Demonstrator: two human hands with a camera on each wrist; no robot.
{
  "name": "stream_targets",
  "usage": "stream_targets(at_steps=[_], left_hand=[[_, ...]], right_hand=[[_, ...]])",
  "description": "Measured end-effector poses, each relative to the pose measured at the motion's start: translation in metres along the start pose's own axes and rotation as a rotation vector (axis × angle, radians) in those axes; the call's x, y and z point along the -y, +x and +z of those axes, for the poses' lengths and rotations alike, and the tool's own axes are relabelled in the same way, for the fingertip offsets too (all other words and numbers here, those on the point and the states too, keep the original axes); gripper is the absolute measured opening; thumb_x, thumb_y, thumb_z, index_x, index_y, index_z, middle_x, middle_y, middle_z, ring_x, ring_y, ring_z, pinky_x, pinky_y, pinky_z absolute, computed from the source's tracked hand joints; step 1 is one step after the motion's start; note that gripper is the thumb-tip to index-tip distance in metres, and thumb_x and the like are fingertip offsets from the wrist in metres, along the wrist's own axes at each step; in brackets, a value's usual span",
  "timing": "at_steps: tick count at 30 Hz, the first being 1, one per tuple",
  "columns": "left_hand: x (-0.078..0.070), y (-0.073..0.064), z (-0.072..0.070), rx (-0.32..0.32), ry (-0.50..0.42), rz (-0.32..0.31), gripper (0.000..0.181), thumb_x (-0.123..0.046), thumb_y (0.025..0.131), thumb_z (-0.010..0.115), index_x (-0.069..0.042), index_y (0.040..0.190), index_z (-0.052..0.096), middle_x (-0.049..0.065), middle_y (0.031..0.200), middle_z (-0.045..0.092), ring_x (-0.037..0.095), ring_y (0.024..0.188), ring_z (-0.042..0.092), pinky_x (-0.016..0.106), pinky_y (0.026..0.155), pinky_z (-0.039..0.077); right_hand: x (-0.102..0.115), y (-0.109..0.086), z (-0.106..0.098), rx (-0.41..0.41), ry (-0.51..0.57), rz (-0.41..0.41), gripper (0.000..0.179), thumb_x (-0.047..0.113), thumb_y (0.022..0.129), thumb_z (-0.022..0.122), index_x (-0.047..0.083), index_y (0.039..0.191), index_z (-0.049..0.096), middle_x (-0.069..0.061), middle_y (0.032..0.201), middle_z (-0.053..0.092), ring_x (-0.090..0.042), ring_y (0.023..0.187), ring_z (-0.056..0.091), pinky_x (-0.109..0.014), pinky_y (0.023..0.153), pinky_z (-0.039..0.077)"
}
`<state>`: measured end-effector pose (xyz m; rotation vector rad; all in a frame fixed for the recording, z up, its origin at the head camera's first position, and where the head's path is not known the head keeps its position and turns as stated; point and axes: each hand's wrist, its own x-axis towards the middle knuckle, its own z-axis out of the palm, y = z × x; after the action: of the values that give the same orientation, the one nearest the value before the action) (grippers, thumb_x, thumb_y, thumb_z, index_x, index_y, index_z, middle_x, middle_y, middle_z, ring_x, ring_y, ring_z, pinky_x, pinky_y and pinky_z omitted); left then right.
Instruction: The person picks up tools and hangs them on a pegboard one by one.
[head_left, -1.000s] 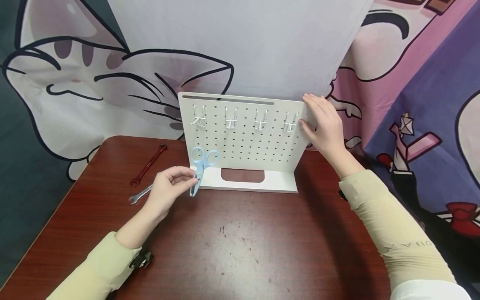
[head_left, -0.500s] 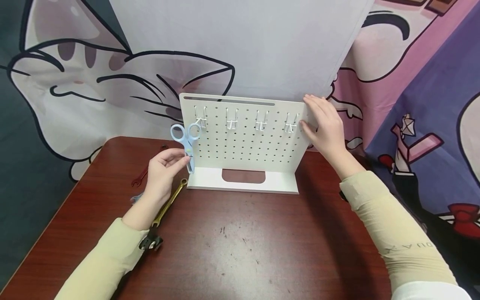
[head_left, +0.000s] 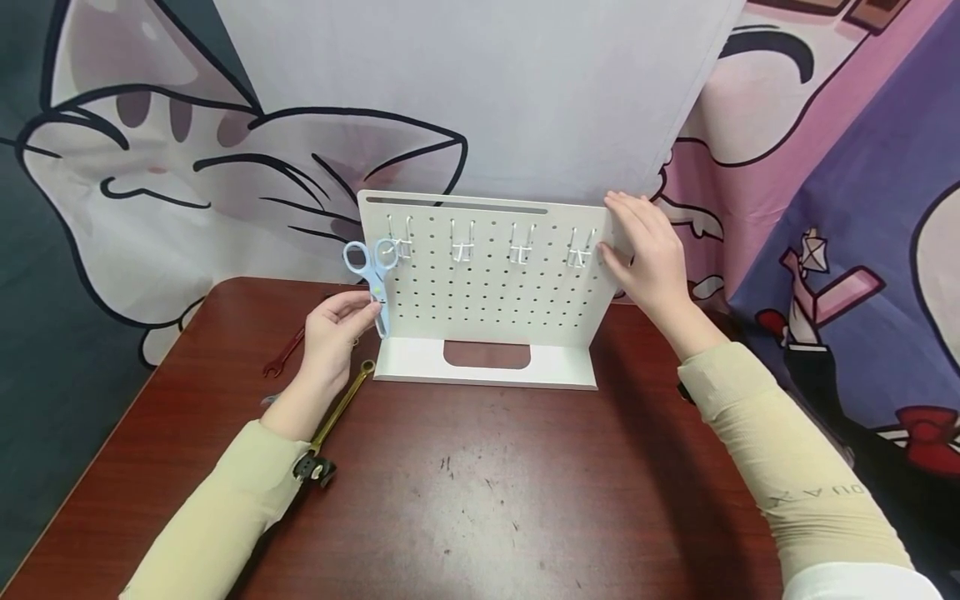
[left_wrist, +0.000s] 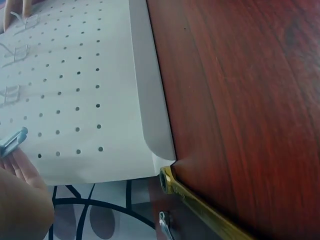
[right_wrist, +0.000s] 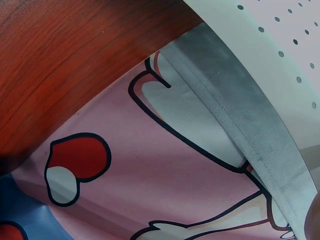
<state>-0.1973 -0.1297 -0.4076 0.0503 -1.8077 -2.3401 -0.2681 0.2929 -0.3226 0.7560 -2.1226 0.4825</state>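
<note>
A red wrench (head_left: 283,353) lies on the table (head_left: 480,483). Beside it, the left hand (head_left: 332,332), its fingers nearly together, pinches light-blue scissors (head_left: 377,288) by the blades, handles up, at the pegboard's (head_left: 487,296) left edge near the leftmost hook (head_left: 405,248). The right hand (head_left: 648,250), thumb spread, grips the upper right corner.

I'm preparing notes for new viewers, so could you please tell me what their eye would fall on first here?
Probably the white pegboard with its four hooks in a row, its upper right corner held by the right hand. Next, the blue scissors, pinched by the left hand, seen against the pegboard's left edge. Behind, upper left, is a large cartoon face.
</note>
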Motion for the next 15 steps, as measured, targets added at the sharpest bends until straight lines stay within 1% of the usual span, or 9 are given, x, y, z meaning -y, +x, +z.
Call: stream_targets(at_steps=[3, 6, 10, 13, 15], left_hand=[[0.003, 0.004, 0.003, 0.006, 0.0, -0.016, 0.035, 0.003, 0.098, 0.072, -0.03, 0.087, 0.078, -0.016, 0.085, 0.078, -0.002, 0.085, 0.073, 0.016, 0.082, 0.061], [0.006, 0.007, 0.006, -0.004, 0.003, -0.024, 0.035, 0.003, 0.097, 0.072, -0.029, 0.086, 0.078, -0.016, 0.084, 0.078, -0.002, 0.083, 0.072, 0.016, 0.081, 0.061], [0.008, 0.01, 0.009, -0.009, -0.036, -0.036, 0.037, 0.007, 0.097, 0.07, -0.027, 0.085, 0.077, -0.015, 0.081, 0.078, -0.002, 0.08, 0.072, 0.015, 0.078, 0.06], [0.01, 0.012, 0.012, -0.013, -0.063, -0.059, 0.041, 0.009, 0.098, 0.067, -0.028, 0.084, 0.077, -0.015, 0.08, 0.077, -0.003, 0.079, 0.072, 0.015, 0.078, 0.06], [0.012, 0.013, 0.014, -0.017, -0.065, -0.072, 0.041, 0.009, 0.098, 0.067, -0.028, 0.083, 0.076, -0.016, 0.08, 0.077, -0.003, 0.08, 0.072, 0.015, 0.079, 0.06]], right_hand=[[0.0, -0.001, 0.0, -0.002, 0.0, 0.001, 0.058, -0.002, 0.089, 0.077, -0.001, 0.145, 0.061, -0.021, 0.146, 0.065, -0.041, 0.138, 0.058, -0.049, 0.128, 0.037], [0.0, -0.001, 0.001, -0.013, 0.009, 0.006, 0.058, -0.003, 0.088, 0.077, -0.001, 0.144, 0.062, -0.02, 0.145, 0.066, -0.04, 0.137, 0.059, -0.049, 0.128, 0.037], [0.001, -0.001, 0.001, -0.037, 0.035, 0.012, 0.058, -0.004, 0.086, 0.079, 0.001, 0.142, 0.065, -0.019, 0.144, 0.067, -0.039, 0.137, 0.059, -0.049, 0.127, 0.038], [0.001, -0.001, 0.001, -0.042, 0.039, 0.007, 0.058, -0.004, 0.086, 0.079, 0.001, 0.142, 0.065, -0.019, 0.144, 0.067, -0.039, 0.137, 0.059, -0.05, 0.127, 0.038], [0.001, -0.001, 0.002, -0.037, 0.034, 0.002, 0.058, -0.004, 0.086, 0.078, 0.0, 0.142, 0.064, -0.019, 0.145, 0.067, -0.04, 0.137, 0.059, -0.051, 0.127, 0.038]])
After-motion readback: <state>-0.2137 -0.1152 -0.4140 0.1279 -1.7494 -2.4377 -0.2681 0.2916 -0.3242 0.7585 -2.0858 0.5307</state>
